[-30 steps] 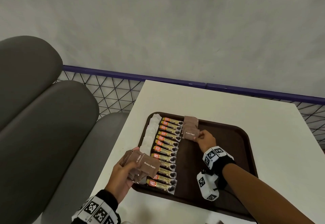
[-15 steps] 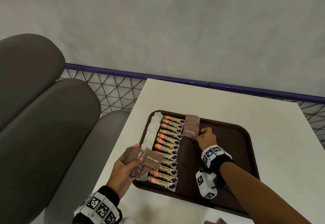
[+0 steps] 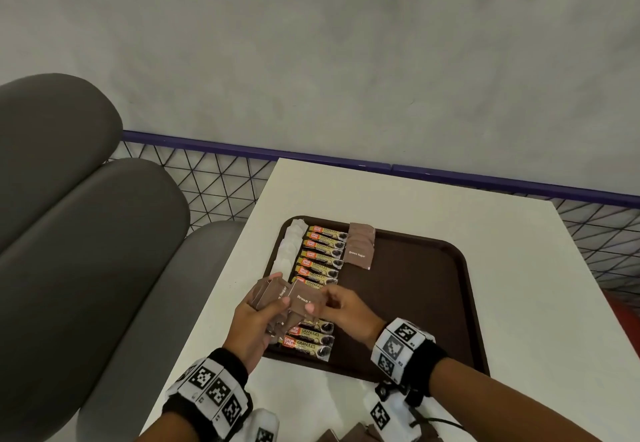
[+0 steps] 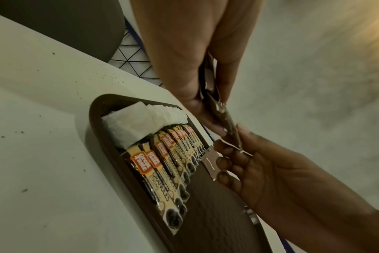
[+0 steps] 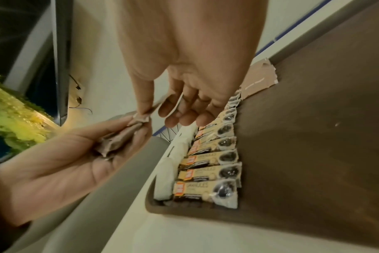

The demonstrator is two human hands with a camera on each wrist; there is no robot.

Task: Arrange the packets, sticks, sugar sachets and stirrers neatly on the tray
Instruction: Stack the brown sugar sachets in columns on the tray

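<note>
A dark brown tray (image 3: 415, 303) lies on the white table. On it, from the left, are a column of white sachets (image 3: 289, 251), a column of granules sticks (image 3: 320, 261) and a short overlapping row of brown sugar sachets (image 3: 360, 247). My left hand (image 3: 281, 289) grips a fanned bundle of brown sugar sachets (image 3: 268, 294) above the tray's near left corner. My right hand (image 3: 318, 299) pinches one brown sachet (image 3: 303, 297) at the edge of that bundle. The right wrist view shows the pinched sachet (image 5: 171, 102) between thumb and fingers, beside the bundle (image 5: 119, 138).
A grey cushioned seat (image 3: 86, 233) runs along the table's left side. Behind the table is wire mesh under a purple rail (image 3: 221, 178). More brown sachets (image 3: 353, 434) lie on the table at the frame's bottom edge.
My right hand left the row of brown sachets on the tray and came back to my left hand, where it now pinches a sachet from the bundle.
</note>
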